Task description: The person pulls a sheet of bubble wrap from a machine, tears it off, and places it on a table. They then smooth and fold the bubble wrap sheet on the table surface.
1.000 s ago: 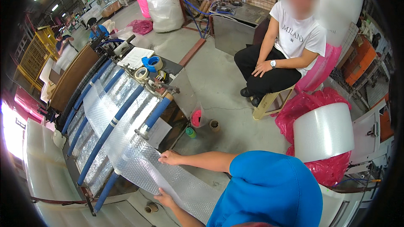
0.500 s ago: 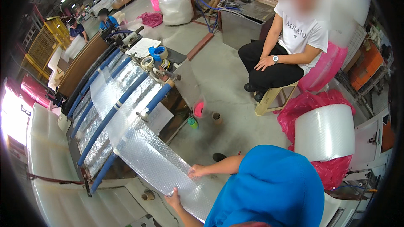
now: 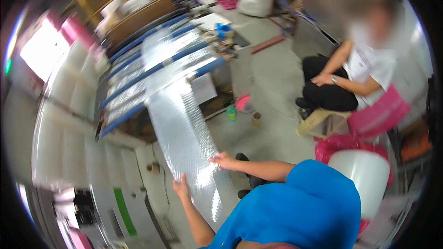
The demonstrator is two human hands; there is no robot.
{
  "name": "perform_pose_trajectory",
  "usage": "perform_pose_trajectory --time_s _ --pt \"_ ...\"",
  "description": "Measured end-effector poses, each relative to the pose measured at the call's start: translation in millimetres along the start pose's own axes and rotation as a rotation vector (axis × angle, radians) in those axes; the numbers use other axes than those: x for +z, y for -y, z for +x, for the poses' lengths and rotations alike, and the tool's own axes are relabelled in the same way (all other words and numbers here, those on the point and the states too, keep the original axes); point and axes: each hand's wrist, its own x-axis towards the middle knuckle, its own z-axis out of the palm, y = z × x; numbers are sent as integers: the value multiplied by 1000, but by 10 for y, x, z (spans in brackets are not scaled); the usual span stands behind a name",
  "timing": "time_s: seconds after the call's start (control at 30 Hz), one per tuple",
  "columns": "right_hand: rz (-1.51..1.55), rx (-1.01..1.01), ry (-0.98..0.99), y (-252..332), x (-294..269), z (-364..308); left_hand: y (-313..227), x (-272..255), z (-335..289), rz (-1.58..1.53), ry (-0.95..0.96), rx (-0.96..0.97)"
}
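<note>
A long strip of silvery bubble wrap [image 3: 177,127] runs down from the machine's blue rollers [image 3: 152,78] toward my body. My left hand [image 3: 181,187] is closed on its left edge, thumb up along the strip. On the other edge, my right hand [image 3: 224,161] pinches the film between thumb and fingers. Between the two hands the strip is wrinkled and shiny, and its lower end passes down in front of my blue shirt [image 3: 295,207].
A person [image 3: 364,64] sits on a beige stool [image 3: 325,122] at the right. Behind me stands a white bubble wrap roll [image 3: 362,175] in pink film. A green bottle [image 3: 231,113] and a cardboard tube [image 3: 256,118] stand on the floor. Padded white sheets [image 3: 69,152] line the left.
My view has swung left, so the machine and the seated person appear farther right. Both hands keep their hold on the strip's edges.
</note>
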Motion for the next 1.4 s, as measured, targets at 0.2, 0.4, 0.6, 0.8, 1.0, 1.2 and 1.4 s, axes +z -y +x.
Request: perform_pose_trajectory --time_s 0.2,0.4,0.6,0.8,1.0,1.2,1.4 --pt "136 25 15 27 -31 -109 32 -86 -100 -93 8 16" --pt "16 96 -26 -84 -95 -91 96 14 -32 275 -58 2" --pt "-75 47 -21 -131 -77 -47 128 29 38 566 5 -157" --pt "-383 104 41 -271 -352 193 244 250 115 726 115 -28" --pt "-646 114 92 -433 -493 452 695 433 283 593 135 18" --pt "-612 195 264 -592 -515 648 801 553 280 703 178 79" --pt "-565 89 149 -169 -621 1023 506 821 833 669 126 95"
